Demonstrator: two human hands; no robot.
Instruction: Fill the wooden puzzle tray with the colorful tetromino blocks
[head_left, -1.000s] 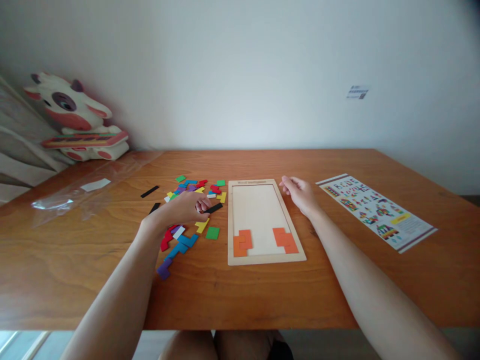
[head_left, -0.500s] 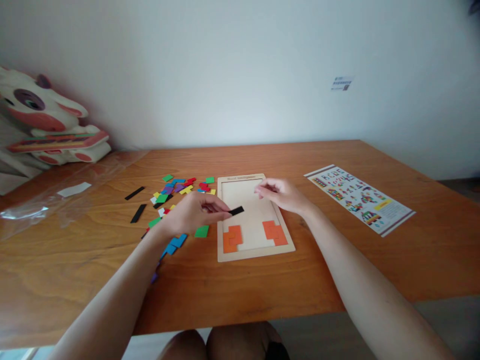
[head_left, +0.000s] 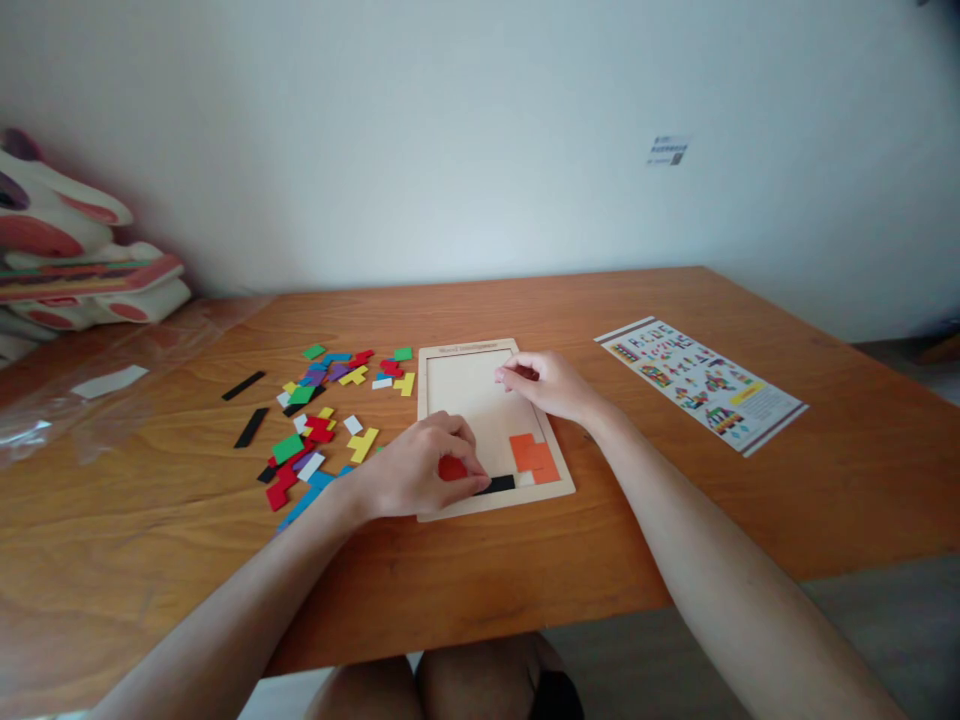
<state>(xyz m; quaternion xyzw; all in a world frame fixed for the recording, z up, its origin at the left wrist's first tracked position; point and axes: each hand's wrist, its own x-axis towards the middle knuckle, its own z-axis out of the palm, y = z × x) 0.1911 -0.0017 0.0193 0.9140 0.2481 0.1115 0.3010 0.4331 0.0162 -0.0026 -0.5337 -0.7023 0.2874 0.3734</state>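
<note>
My left hand point(head_left: 431, 465) is closed over the near left part of a wooden puzzle tray point(head_left: 555, 440), its thumb and fingertips pinching a black bar piece point(head_left: 499, 485). The bar lies along the tray's near inner edge, its left end hidden by the fingers. Beneath this hand shows a reddish-orange piece point(head_left: 452, 468), partly covered. Two orange pieces point(head_left: 534, 460) fit together in the near right corner, a small gap apart from the bar. Over the tray's right rim hangs my right hand point(head_left: 551, 388), fingers curled together with nothing visible in them.
Loose coloured puzzle pieces point(head_left: 319, 430) are scattered left of the tray, with two black bars point(head_left: 251, 427) farther left. A printed pattern sheet point(head_left: 705, 385) lies at the right. Clear plastic wrapping point(head_left: 165, 350) and a cow-shaped toy keyboard point(head_left: 82, 265) occupy the left back.
My left hand has come down and nearer with the black bar, from above the tray to its near edge. My right hand has stayed by the right rim. The view has shifted slightly.
</note>
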